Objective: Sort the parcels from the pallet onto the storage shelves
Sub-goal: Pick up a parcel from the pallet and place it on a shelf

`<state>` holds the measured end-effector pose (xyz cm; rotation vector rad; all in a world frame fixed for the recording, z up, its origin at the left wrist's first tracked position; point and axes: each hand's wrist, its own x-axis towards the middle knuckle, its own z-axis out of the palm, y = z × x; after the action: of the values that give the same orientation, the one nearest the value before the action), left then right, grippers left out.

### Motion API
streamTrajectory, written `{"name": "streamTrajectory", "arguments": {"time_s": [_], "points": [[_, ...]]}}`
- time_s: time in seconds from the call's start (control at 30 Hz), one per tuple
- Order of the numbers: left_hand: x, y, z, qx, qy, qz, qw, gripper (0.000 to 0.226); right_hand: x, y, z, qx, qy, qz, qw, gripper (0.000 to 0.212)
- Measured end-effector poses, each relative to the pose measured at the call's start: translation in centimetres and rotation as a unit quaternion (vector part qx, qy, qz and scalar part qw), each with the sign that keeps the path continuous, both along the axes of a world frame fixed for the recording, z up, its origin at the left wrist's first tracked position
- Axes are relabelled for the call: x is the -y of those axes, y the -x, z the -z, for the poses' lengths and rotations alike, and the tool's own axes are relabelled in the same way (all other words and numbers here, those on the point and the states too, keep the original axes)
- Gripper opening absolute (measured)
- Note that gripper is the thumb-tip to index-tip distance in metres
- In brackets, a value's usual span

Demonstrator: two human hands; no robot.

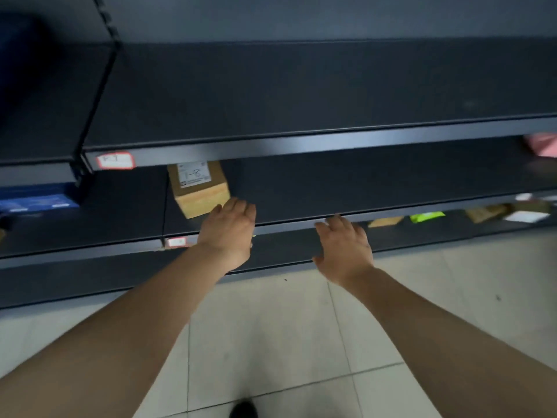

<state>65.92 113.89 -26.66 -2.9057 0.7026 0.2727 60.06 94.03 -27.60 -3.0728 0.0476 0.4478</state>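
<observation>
Both hands are open with fingers spread, holding nothing. Left hand is right at the near right corner of the box; can't tell if it's touching. Right hand is at the front lip of the middle shelf, well right of the box. The box sits on that shelf, its far end hidden under the top shelf edge. Red-edged label up left, blue box far left. Green packet and parcels sit lower right, with a pink bag at the right edge.
</observation>
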Motion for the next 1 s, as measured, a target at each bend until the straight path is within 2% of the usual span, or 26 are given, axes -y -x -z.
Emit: {"name": "streamTrajectory", "arguments": {"time_s": [0.3, 0.57, 0.8, 1.0], "points": [[13.7, 11.9, -9.5, -0.042, 0.023, 0.116, 0.992, 0.061, 11.4, 15.9, -10.2, 0.018, -0.004, 0.126, 0.992, 0.065], [26.6, 22.0, -18.1, -0.007, 0.064, 0.239, 0.969, 0.054, 22.1, 30.1, -18.4, 0.075, 0.016, 0.242, 0.967, 0.06], [39.3, 28.7, -24.1, 0.027, 0.082, 0.373, 0.924, 0.051, 31.0, 40.6, -24.0, 0.082, 0.044, 0.358, 0.929, 0.051], [51.0, 33.0, -26.8, 0.047, 0.101, 0.484, 0.868, 0.054, 38.5, 47.4, -26.5, 0.079, 0.086, 0.459, 0.881, 0.052]]}}
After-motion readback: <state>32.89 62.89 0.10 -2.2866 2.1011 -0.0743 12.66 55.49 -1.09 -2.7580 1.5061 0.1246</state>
